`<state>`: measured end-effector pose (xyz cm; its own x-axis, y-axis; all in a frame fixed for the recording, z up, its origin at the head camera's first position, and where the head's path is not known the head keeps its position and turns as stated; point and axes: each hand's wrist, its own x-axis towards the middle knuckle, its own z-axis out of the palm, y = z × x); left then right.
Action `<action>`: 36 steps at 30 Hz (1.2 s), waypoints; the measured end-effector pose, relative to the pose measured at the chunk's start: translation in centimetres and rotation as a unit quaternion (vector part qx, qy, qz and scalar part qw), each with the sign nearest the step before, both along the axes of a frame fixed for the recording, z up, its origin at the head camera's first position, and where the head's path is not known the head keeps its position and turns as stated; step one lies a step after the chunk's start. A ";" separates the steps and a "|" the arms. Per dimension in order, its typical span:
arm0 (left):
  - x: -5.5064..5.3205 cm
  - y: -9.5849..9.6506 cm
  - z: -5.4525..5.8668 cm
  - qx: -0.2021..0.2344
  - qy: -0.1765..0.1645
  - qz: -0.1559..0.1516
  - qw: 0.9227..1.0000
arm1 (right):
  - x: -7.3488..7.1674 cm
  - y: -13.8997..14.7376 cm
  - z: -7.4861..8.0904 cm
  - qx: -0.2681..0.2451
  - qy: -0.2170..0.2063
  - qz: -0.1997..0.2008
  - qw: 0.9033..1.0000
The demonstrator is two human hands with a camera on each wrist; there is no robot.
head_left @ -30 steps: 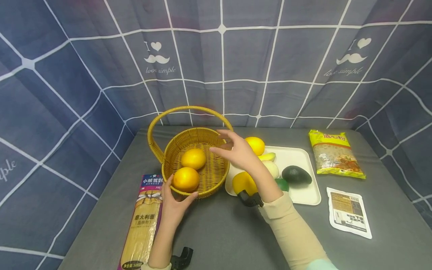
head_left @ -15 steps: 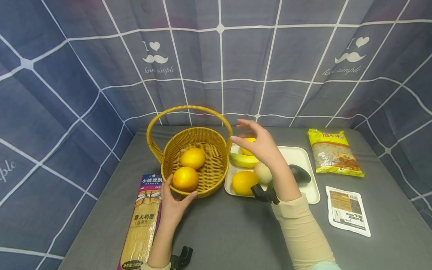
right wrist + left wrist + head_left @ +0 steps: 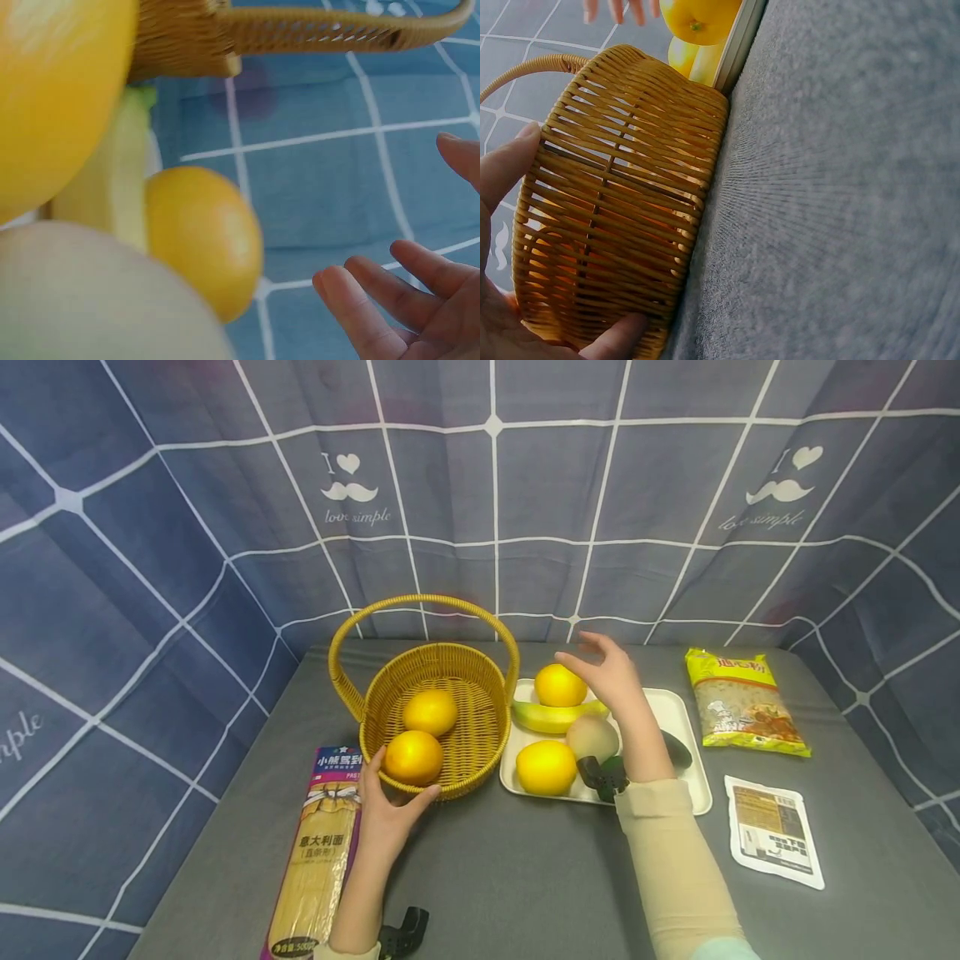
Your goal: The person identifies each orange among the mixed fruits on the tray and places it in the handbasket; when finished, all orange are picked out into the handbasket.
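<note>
My left hand (image 3: 388,817) holds the near rim of a wicker basket (image 3: 486,758) with a tall hooped handle; the left wrist view shows its thumb at the rim and a finger against the woven side (image 3: 622,180). Two oranges (image 3: 430,712) lie inside the basket. My right hand (image 3: 611,677) hovers over the back of a white tray (image 3: 693,781), fingers spread and holding nothing. Just left of it sits a yellow-orange fruit (image 3: 559,687). The tray also bears a banana (image 3: 551,718), a pale round fruit (image 3: 592,739), another yellow-orange fruit (image 3: 546,768) and a partly hidden dark avocado (image 3: 677,750).
A long pack of spaghetti (image 3: 318,852) lies left of the basket, beside my left forearm. To the tray's right are a yellow food bag (image 3: 748,702) and a flat white pouch (image 3: 776,831). A grey checked curtain (image 3: 547,485) hangs behind the table.
My right hand has moved right, from over the basket's right rim to above the tray's back part. The left hand and the basket have stayed in place.
</note>
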<state>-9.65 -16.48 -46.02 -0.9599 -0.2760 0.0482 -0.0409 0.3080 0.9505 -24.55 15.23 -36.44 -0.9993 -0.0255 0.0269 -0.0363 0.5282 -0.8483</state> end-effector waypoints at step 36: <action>0.1 -0.1 -0.3 0.013 0.021 -0.009 1.000 | -4.0 0.3 -5.3 0.129 -0.071 0.041 0.988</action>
